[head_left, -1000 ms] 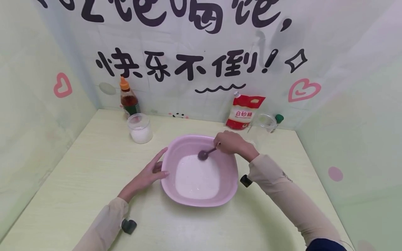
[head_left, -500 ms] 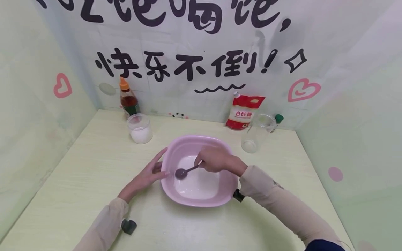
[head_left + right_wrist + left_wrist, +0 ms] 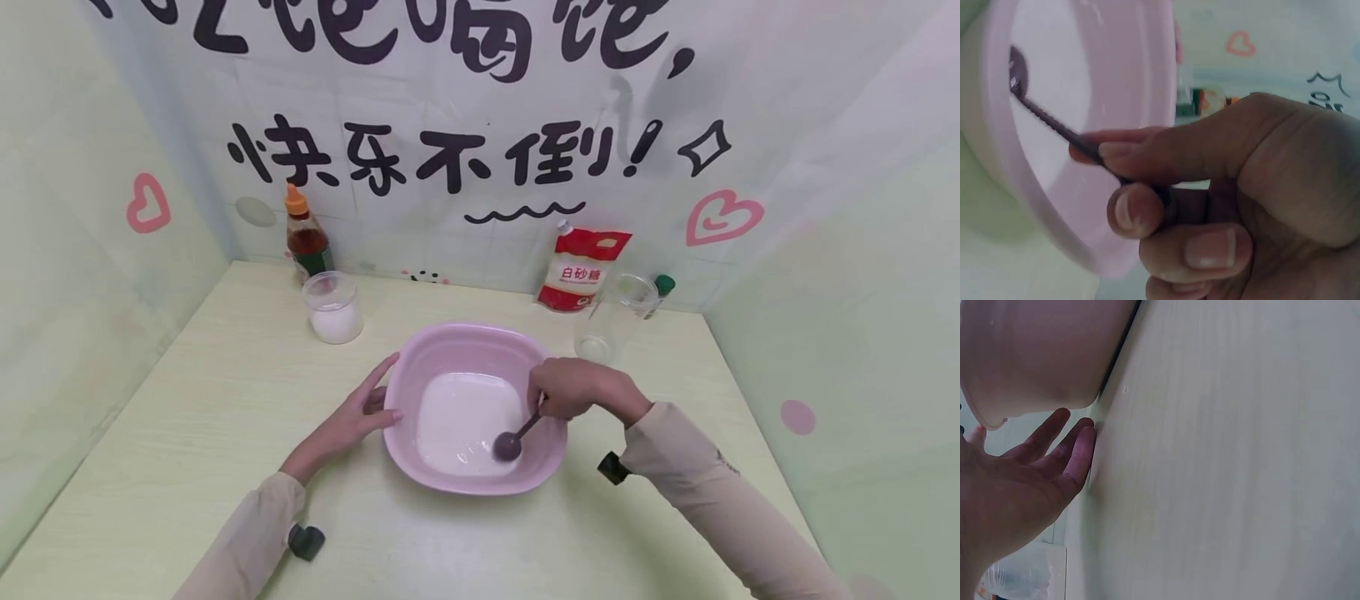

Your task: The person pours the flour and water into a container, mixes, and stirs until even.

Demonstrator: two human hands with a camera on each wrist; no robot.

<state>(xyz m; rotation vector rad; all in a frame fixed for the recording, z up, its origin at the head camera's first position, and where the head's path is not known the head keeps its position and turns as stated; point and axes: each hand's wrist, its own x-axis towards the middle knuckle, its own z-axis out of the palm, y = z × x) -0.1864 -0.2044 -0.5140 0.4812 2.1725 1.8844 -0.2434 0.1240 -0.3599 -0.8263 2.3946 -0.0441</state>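
A pink basin (image 3: 468, 485) with whitish liquid (image 3: 457, 417) in it stands mid-table in the head view. At its left side my left hand (image 3: 352, 423) has the thumb at the rim and the index finger along the wall. In the left wrist view its other fingers (image 3: 1079, 456) extend loosely beside the basin's outer wall. My right hand (image 3: 570, 387), over the basin's right rim, pinches the handle of a dark purple spoon (image 3: 507, 447) between thumb and fingers. The spoon's round bowl is at the liquid, near the front right of the basin.
Back left are a sauce bottle (image 3: 307, 242) with an orange cap and a clear jar (image 3: 335, 312) of white powder. Back right hold a red-and-white sugar pouch (image 3: 576, 273), a clear container (image 3: 600, 329) and a green-capped bottle (image 3: 663, 286). Walls stand behind and at both sides.
My right hand has swept the spoon from the basin's back across to its left side, then to the front right. The left hand and the basin have stayed in place.
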